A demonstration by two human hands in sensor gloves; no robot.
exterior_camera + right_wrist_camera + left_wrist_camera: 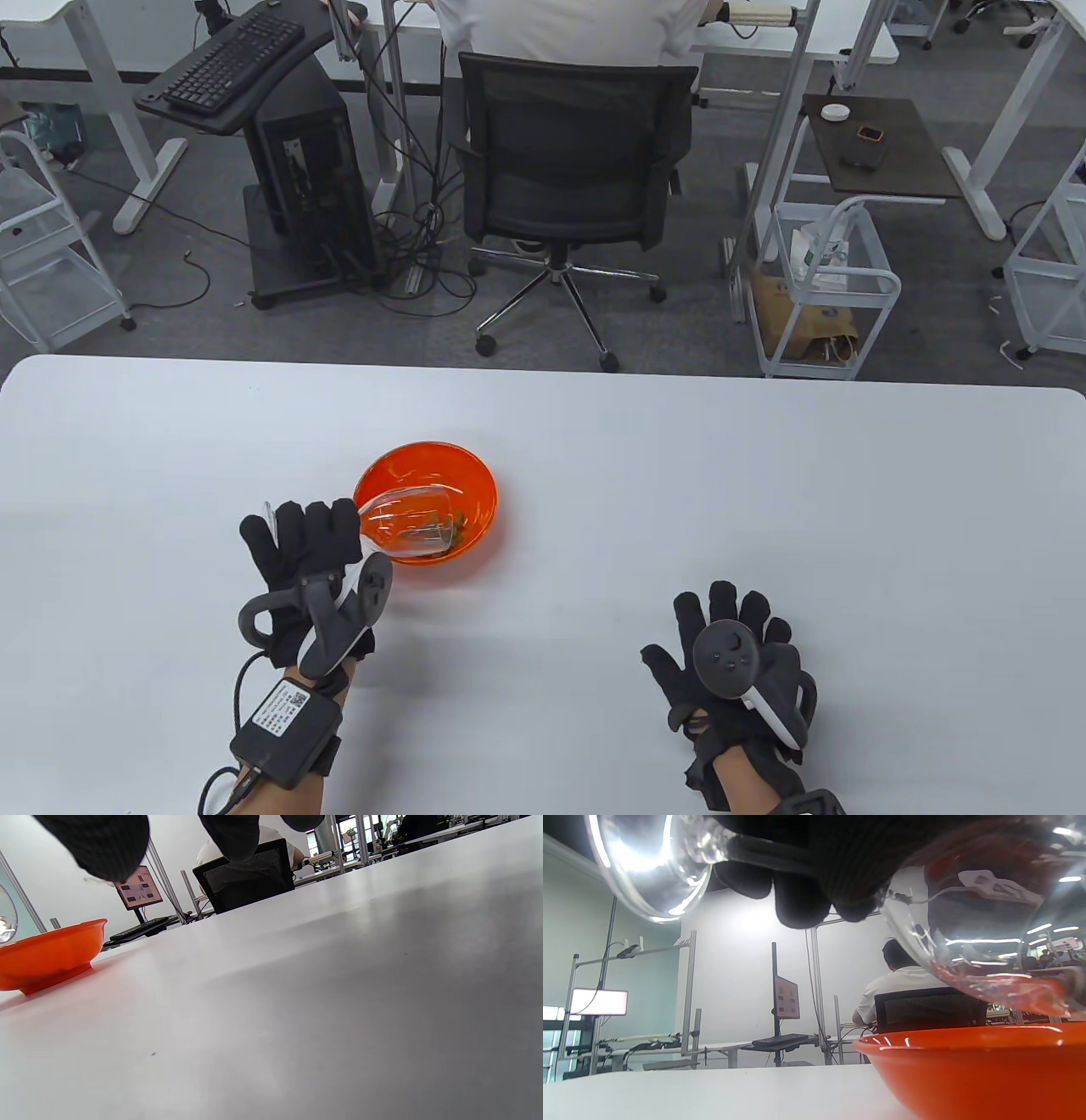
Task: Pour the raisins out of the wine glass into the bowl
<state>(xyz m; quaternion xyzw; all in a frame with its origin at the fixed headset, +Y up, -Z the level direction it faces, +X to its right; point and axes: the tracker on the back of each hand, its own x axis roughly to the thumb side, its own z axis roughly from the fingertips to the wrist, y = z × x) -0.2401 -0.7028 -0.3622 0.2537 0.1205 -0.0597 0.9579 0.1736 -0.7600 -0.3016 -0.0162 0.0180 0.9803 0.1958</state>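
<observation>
Clear glass tipped on its side, the wine glass [407,524] hangs mouth-down over a glossy orange bowl [475,486] on the smooth white counter [764,509], gripped by its stem in the black-gloved left hand [301,543]. Dark raisins [454,531] gather at its rim inside the bowl. The right hand [738,658] rests flat, fingers spread, well apart.

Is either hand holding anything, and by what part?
The left hand holds the wine glass by its stem, tipped over the bowl. The right hand holds nothing.
</observation>
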